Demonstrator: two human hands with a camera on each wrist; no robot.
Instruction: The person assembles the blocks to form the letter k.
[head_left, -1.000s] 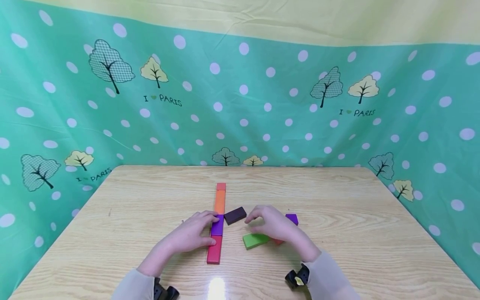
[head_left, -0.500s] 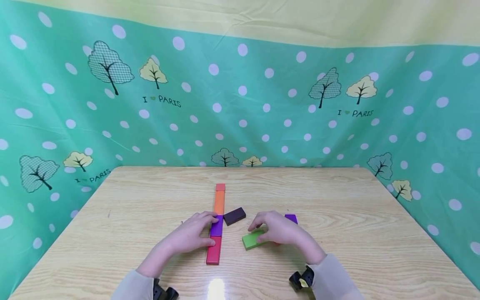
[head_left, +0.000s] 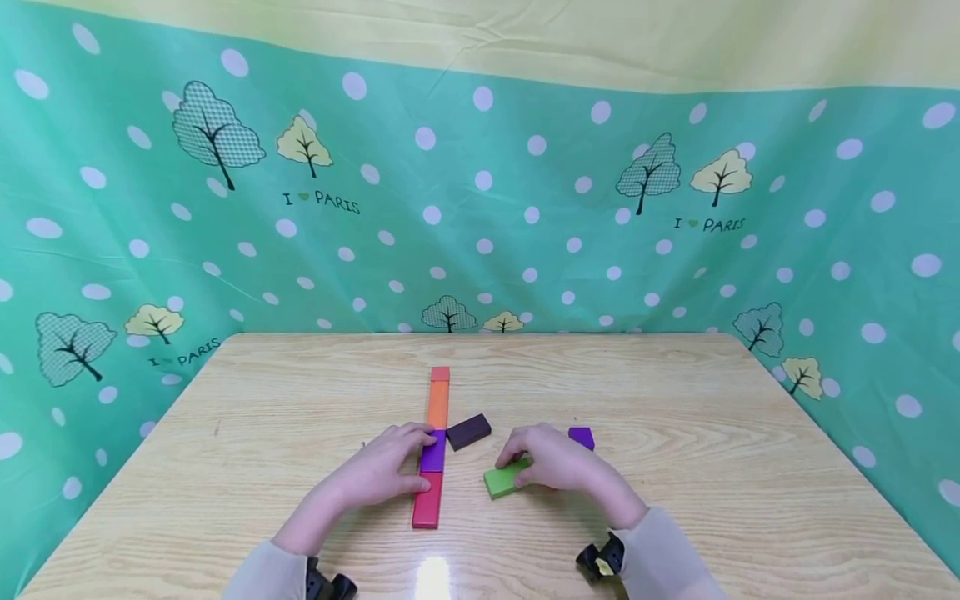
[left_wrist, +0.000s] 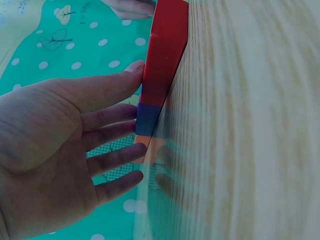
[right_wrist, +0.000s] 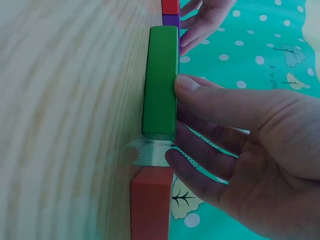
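A straight row of flat blocks runs away from me: a red block (head_left: 427, 507) nearest, a purple block (head_left: 432, 456), an orange block (head_left: 438, 405) and a small light-red piece (head_left: 440, 373) at the far end. My left hand (head_left: 378, 469) rests its thumb on the red block and its outstretched fingers over the purple one. With thumb on the near side and fingers on the far side, my right hand (head_left: 555, 458) pinches a green block (right_wrist: 161, 82). That hand covers the green block's right end in the head view.
Between the row and the right hand lies a dark brown block (head_left: 469, 432), one corner close to the row. Another purple block (head_left: 581, 437) shows beyond the right hand. An orange-red block (right_wrist: 151, 205) lies beside the green one, mostly hidden from the head view.
My right hand has come down onto the green block, and its thumb and fingers have closed about it. The left hand and the row of blocks have stayed put.
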